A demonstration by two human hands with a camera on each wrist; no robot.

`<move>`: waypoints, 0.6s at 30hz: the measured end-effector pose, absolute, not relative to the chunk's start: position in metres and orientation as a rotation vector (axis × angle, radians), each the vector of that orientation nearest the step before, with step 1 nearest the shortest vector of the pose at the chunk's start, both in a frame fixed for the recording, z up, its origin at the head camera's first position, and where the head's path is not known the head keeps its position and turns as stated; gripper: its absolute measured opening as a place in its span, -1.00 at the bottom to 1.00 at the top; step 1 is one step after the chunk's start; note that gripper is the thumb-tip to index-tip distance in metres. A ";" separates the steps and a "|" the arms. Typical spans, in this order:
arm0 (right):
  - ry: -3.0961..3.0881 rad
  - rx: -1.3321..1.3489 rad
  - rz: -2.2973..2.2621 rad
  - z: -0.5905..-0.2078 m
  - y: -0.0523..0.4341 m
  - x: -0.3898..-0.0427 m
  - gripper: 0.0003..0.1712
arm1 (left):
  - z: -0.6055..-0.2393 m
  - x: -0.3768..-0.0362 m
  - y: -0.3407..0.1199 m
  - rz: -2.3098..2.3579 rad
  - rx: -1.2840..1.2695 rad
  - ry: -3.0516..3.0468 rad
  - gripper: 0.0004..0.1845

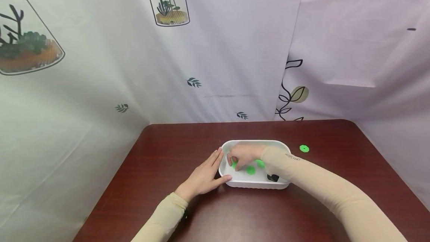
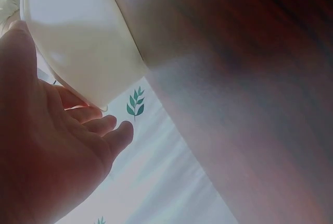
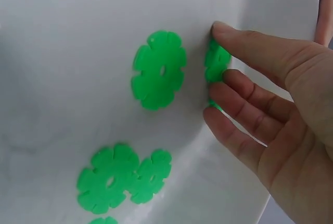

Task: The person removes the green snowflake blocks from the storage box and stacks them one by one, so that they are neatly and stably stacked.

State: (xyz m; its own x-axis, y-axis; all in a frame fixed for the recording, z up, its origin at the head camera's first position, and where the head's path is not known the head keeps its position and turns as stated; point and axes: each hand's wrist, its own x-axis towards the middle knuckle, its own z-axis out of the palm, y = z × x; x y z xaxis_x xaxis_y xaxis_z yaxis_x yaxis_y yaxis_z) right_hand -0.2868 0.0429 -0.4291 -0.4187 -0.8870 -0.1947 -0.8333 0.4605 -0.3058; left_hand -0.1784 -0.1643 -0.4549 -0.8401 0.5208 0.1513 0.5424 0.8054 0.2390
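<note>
Green flower-shaped plastic discs (image 1: 251, 170). Head view: several inside white oblong tray (image 1: 253, 185), one outside (image 1: 304, 148) on reddish-brown tabletop (image 1: 252, 216); handling apparently midway; cream sleeve (image 1: 322, 176) lettering illegible. Left wrist: left hand (image 2: 62, 140), grip spread against tray, holding nothing. Right wrist: right hand (image 3: 276, 125), grip partly closed, pinching one disc (image 3: 216, 62); others loose.

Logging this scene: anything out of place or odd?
One green disc lies on the table, off the right end of the white tub. It looks stray because the other discs in view are inside the tub. The tub sits upright; no spill or damage shows.
</note>
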 end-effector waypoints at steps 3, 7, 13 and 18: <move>2.393 -1.406 -0.249 -0.428 0.043 -0.286 -0.76 | -0.455 -0.178 -0.164 -0.421 -0.857 -2.912 0.01; 2.406 -1.326 -0.266 -0.427 0.044 -0.285 -0.74 | -0.455 -0.179 -0.163 -0.422 -0.852 -2.914 0.02; 2.414 -1.309 -0.289 -0.424 0.045 -0.284 -0.76 | -0.456 -0.178 -0.163 -0.438 -0.834 -2.913 0.02; 2.406 -1.329 -0.306 -0.422 0.047 -0.283 -0.78 | -0.457 -0.179 -0.163 -0.441 -0.838 -2.914 0.02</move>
